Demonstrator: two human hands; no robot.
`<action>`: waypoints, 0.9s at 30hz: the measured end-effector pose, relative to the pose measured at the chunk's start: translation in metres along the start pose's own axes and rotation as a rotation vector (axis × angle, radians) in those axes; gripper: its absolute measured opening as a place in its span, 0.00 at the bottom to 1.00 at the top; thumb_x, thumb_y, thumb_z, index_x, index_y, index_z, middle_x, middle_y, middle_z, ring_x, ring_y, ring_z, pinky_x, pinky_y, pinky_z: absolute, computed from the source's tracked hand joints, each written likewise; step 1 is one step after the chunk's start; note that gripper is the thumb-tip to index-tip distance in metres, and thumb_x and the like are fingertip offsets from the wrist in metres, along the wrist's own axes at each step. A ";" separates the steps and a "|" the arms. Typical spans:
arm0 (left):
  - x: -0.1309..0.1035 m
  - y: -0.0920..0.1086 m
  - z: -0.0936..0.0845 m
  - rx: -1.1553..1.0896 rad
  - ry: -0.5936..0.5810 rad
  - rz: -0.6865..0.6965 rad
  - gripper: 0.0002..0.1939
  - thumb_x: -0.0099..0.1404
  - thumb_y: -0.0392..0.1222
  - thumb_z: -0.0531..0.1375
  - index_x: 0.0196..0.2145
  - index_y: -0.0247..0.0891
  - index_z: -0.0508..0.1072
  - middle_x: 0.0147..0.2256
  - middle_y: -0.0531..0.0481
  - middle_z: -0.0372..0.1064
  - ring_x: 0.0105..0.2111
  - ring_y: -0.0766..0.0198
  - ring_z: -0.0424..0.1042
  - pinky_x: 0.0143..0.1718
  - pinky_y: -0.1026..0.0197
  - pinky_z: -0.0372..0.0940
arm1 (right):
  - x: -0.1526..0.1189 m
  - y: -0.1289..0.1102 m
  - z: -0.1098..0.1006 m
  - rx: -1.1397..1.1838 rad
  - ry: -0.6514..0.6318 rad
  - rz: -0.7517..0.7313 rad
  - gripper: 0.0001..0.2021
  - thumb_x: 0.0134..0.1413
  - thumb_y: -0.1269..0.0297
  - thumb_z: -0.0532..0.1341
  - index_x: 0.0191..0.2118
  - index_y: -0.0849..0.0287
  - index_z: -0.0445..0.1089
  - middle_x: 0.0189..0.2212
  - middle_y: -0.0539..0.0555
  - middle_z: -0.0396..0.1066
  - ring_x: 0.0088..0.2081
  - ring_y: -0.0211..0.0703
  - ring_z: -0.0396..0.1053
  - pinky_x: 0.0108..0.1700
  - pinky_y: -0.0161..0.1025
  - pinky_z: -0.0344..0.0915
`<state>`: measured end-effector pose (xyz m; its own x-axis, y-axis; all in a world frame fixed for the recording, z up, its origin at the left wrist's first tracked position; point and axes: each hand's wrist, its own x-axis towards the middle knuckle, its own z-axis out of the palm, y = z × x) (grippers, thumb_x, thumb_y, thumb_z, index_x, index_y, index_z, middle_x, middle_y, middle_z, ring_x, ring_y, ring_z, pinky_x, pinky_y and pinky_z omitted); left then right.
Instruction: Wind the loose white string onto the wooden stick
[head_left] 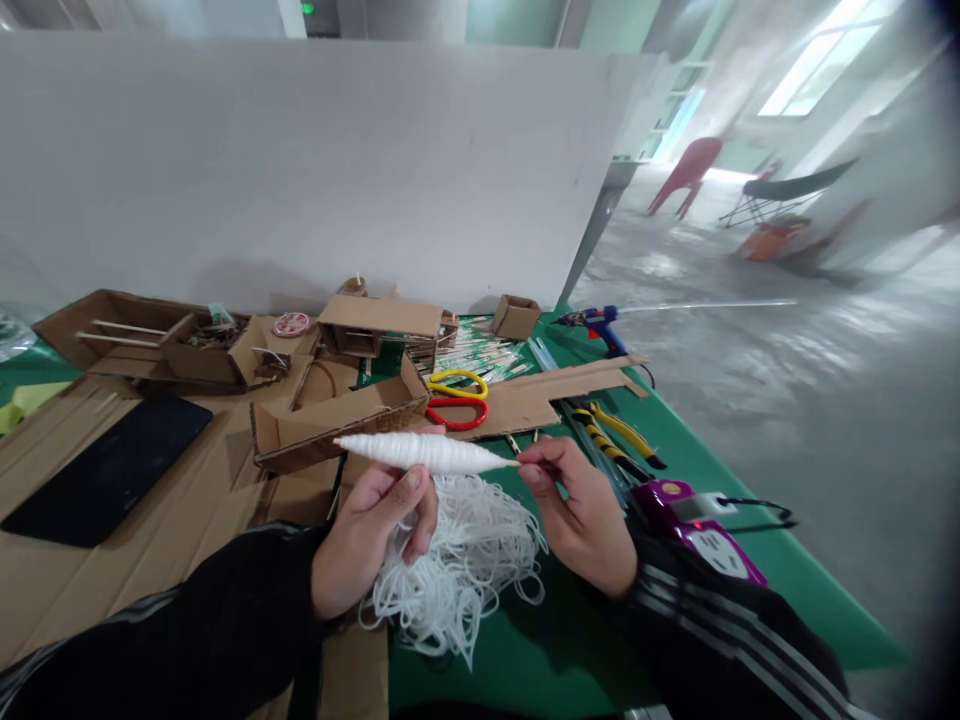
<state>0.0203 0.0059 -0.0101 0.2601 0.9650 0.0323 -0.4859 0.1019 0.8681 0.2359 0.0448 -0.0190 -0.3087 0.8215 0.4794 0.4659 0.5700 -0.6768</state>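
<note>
A thin wooden stick wound with white cord (pixel 420 453), thick in the middle and tapered to both ends, lies level across my hands. My left hand (pixel 379 520) holds the wound middle from below, its thumb against the near side. With thumb and index finger, my right hand (pixel 577 505) pinches the bare right tip of the stick. Under and between the hands, a loose tangled heap of white cord (pixel 461 570) rests on the green table. Just behind the wound stick are scissors with one yellow and one red handle (pixel 457 412), their blades mostly hidden by a cardboard tray (pixel 337 425).
A black tablet (pixel 109 465) lies on cardboard at left. Cardboard boxes (pixel 382 320) stand along the white partition (pixel 315 170). To the right are yellow-black pliers (pixel 619 440), a purple power strip (pixel 697 530) and a blue glue gun (pixel 600 325), near the table's right edge.
</note>
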 end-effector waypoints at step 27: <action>0.002 0.004 0.002 -0.006 0.046 0.013 0.26 0.71 0.42 0.50 0.63 0.35 0.49 0.17 0.59 0.61 0.15 0.73 0.54 0.19 0.66 0.49 | 0.000 0.000 -0.002 -0.079 0.004 -0.049 0.03 0.62 0.69 0.54 0.36 0.56 0.63 0.27 0.50 0.68 0.26 0.37 0.66 0.29 0.33 0.61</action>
<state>0.0205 0.0074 -0.0060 0.2147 0.9765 0.0206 -0.4937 0.0903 0.8649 0.2377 0.0447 -0.0182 -0.3294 0.7924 0.5134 0.5140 0.6066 -0.6065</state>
